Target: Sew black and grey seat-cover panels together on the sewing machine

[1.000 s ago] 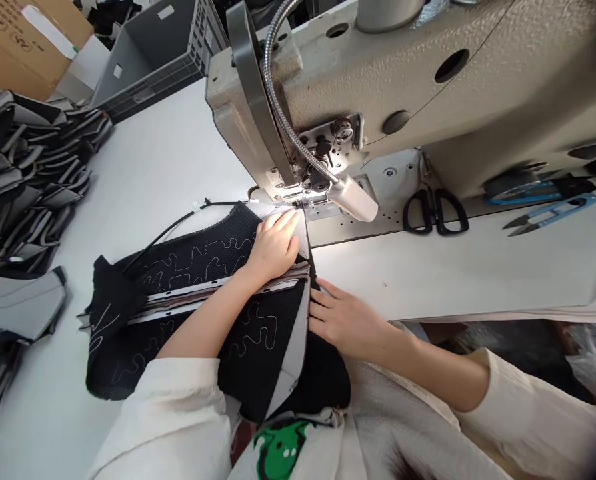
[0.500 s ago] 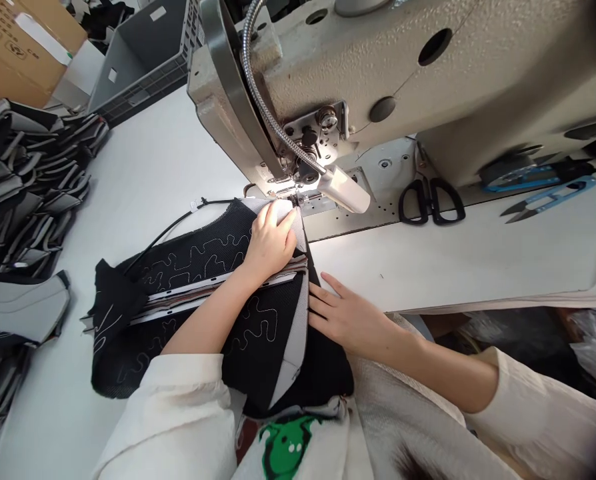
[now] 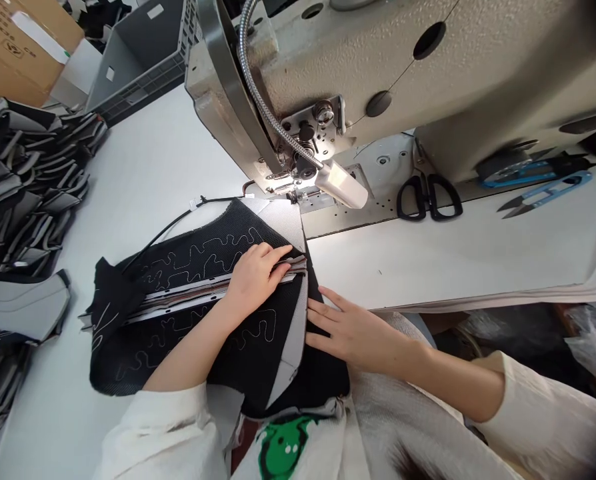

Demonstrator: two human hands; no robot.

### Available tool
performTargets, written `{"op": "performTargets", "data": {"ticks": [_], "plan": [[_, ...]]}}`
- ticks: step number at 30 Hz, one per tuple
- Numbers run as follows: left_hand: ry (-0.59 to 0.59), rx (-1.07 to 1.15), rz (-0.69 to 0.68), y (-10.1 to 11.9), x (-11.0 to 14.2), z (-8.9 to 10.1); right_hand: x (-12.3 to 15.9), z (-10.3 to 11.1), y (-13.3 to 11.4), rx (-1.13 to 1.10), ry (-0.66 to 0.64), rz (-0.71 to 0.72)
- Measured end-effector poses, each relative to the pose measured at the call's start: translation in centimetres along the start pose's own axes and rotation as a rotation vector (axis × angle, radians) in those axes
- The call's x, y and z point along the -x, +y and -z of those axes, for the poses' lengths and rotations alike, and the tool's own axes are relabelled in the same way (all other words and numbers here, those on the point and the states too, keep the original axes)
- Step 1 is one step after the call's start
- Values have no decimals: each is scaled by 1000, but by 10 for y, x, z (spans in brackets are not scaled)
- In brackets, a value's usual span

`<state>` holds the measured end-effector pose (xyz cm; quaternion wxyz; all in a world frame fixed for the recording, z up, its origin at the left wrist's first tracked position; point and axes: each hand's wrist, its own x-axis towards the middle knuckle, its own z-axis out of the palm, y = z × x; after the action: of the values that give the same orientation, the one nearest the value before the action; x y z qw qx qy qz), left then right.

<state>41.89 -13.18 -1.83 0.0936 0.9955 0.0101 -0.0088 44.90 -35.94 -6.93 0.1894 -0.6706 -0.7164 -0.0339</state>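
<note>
A black mesh fabric piece (image 3: pixel 193 257) with wavy white stitching and a grey edge lies on the white table, its far tip under the sewing machine's presser foot (image 3: pixel 291 195). My left hand (image 3: pixel 255 275) lies on the middle seam of the piece, fingers stretched forward and pressed flat. My right hand (image 3: pixel 351 328) rests flat with fingers spread on the piece's right grey edge near the table's front. The beige sewing machine (image 3: pixel 378 73) fills the upper view, with a small lamp (image 3: pixel 341 183) on a flexible neck beside the needle.
Black scissors (image 3: pixel 428 195) and blue thread snips (image 3: pixel 543 195) lie on the machine bed at right. Stacks of black and grey cut pieces (image 3: pixel 28 180) fill the left edge. A grey crate (image 3: pixel 138 60) and a cardboard box (image 3: pixel 18 47) stand at the back left. A black cable (image 3: pixel 178 223) crosses the table.
My left hand slid back from the needle area toward me along the fabric to the middle seam. My right hand stayed nearly in place.
</note>
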Motion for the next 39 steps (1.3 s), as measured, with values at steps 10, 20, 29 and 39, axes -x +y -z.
{"op": "performTargets", "data": {"ticks": [10,20,29,39], "plan": [[206,-155,-63,-2,-32,-14,-5,2,11,-66,21,-38],[99,-111,81,-6,-76,-3,-28,10,51,-155,-67,4],[131,-78,68,-13,-94,-9,-47,6,77,-175,-60,2],[182,-138,-2,-14,-84,-18,-44,15,115,-12,167,-261]]}}
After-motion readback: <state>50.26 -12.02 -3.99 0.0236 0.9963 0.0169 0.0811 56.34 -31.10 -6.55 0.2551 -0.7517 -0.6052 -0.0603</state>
